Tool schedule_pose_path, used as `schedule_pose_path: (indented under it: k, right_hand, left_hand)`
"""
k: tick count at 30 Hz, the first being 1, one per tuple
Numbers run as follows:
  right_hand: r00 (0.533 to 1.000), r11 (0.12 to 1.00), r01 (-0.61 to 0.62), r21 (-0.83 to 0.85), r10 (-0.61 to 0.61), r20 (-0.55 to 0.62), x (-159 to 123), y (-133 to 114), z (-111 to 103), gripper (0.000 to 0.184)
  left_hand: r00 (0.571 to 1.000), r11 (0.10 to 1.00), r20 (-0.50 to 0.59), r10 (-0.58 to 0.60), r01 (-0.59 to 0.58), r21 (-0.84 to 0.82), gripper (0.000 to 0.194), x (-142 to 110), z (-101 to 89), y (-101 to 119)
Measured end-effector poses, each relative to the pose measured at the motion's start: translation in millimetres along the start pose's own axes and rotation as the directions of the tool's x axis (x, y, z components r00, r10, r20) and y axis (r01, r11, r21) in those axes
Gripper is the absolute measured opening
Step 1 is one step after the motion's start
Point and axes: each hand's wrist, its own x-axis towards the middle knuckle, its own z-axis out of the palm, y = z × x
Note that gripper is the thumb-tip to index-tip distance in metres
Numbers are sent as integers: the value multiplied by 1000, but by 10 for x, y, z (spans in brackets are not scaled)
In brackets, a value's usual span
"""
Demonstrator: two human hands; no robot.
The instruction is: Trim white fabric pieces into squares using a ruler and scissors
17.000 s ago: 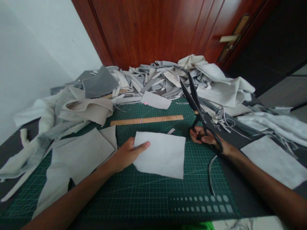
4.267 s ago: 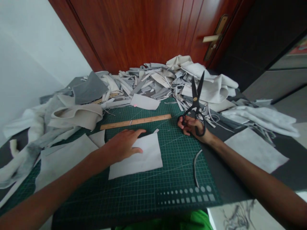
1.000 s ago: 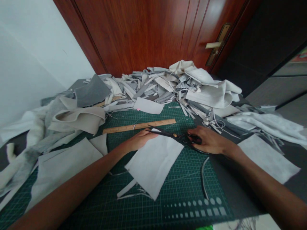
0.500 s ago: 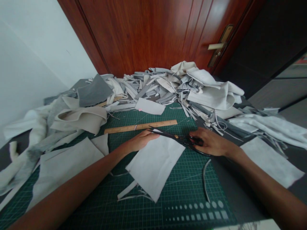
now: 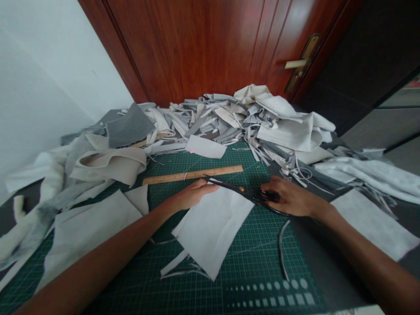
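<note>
My right hand (image 5: 290, 197) is shut around the finger loops of black tailor's shears (image 5: 241, 191), whose blades point left across the top corner of a white fabric piece (image 5: 211, 232). The blade tips end close to my left hand (image 5: 193, 195), which lies flat along the fabric's upper edge. That hand pins the piece to a green cutting mat (image 5: 252, 258). I cannot tell whether the blades are cutting. Thin pale offcut strips (image 5: 177, 264) lie at the fabric's lower left edge.
A wooden ruler (image 5: 192, 175) lies just beyond my left hand. Behind it, a large heap of grey and cream fabric offcuts (image 5: 223, 122) rises against a red-brown wooden door (image 5: 197, 48). Beige sheets (image 5: 88, 232) lie left, a white sheet (image 5: 370, 223) lies right.
Over the last second, my hands and the shears have barely moved. Compared with the older frames, the shears have come down from upright to lie across the fabric, which now sits turned, with strips beside it.
</note>
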Motion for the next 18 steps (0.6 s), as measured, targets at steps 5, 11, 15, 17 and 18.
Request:
schedule_pose_path:
  k: [5, 11, 15, 17, 18]
  right_hand:
    - [1000, 1000, -10, -4, 10, -5, -16, 46, 39, 20]
    - [1000, 1000, 1, -31, -2, -12, -14, 86, 64, 27]
    - [1000, 1000, 8, -11, -8, 8, 21, 60, 52, 36]
    - [1000, 1000, -6, 9, 6, -1, 48, 47, 65, 37]
    - [1000, 1000, -17, 21, 18, -16, 62, 44, 79, 37]
  left_hand:
    - [1000, 1000, 5, 21, -21, 10, 45, 6, -3, 33]
    - [1000, 999, -5, 9, -9, -50, 46, -16, 8, 17]
    - [1000, 996, -12, -10, 9, -90, 47, -7, -2, -24]
    - [1000, 993, 12, -8, 9, -118, 47, 2, -4, -12]
    - [999, 990, 38, 3, 2, -142, 47, 7, -2, 2]
